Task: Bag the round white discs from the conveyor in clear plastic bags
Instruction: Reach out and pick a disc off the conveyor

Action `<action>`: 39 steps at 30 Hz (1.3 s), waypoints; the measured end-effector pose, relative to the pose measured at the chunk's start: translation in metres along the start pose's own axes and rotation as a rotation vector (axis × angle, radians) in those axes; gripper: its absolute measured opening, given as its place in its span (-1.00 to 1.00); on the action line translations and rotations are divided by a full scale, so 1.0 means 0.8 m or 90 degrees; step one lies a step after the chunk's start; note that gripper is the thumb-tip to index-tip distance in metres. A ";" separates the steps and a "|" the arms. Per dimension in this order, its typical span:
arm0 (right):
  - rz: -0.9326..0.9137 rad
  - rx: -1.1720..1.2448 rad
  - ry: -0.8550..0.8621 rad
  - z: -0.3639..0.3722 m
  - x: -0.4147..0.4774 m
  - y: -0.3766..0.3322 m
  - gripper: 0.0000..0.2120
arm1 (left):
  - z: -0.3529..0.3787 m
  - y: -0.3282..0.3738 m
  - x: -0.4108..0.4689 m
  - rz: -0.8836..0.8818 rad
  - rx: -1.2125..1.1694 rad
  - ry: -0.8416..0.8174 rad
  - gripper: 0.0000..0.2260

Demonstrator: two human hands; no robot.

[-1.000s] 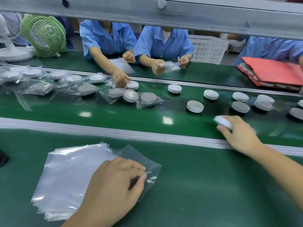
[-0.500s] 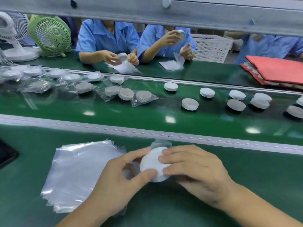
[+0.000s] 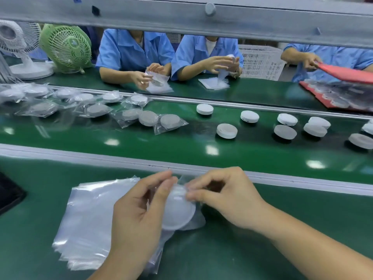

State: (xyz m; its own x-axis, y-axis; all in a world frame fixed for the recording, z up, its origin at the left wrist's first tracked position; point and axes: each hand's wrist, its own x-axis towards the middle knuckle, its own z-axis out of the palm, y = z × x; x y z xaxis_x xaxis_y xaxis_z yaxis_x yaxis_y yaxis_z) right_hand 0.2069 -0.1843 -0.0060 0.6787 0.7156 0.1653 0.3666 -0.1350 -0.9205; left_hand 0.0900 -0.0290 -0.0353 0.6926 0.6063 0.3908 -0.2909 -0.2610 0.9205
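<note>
We're pinching one clear bag (image 3: 198, 220) between left hand (image 3: 133, 219) fingers (image 3: 165, 190) and right hand (image 3: 228, 201) fingers (image 3: 193, 197), one white disc (image 3: 177, 211) sitting inside, over one bag stack (image 3: 90, 219) on the green tabletop (image 3: 262, 259). Roughly nine bare discs (image 3: 227, 130) are lying on the conveyor (image 3: 161, 146); two fans (image 3: 66, 47) and three blue-shirted workers (image 3: 133, 51) are sitting opposite.

A grey metal beam (image 3: 181, 17) spans the top from ten to two o'clock. Below it at eleven o'clock stands a white fan (image 3: 18, 43), with a green fan (image 3: 66, 47) just beside it. At twelve o'clock sit a blue-shirted person (image 3: 129, 51) and a second person (image 3: 203, 51). At one o'clock is a white mesh crate (image 3: 260, 61). At two o'clock a third person (image 3: 333, 57) holds a red tray (image 3: 347, 73). A black object (image 3: 8, 197) lies at nine o'clock.
</note>
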 end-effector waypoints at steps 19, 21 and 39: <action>0.201 -0.749 0.062 -0.101 0.240 0.125 -0.69 | -0.055 -0.019 0.028 0.282 0.608 -0.482 -0.87; 0.174 -0.697 0.111 -0.106 0.230 0.136 -0.61 | -0.054 -0.020 0.023 0.255 0.590 -0.450 -0.88; -0.472 -0.496 0.109 -0.014 -0.069 0.020 -0.86 | -0.042 0.020 0.007 -0.006 0.246 -0.264 -0.90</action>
State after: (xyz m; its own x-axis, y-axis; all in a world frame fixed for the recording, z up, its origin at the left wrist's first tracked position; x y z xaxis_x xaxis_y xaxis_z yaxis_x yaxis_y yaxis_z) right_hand 0.1827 -0.2340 -0.0259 0.1802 0.7017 0.6893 0.9832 -0.1501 -0.1042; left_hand 0.0672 -0.0046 -0.0178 0.9177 0.2851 0.2767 -0.0747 -0.5602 0.8250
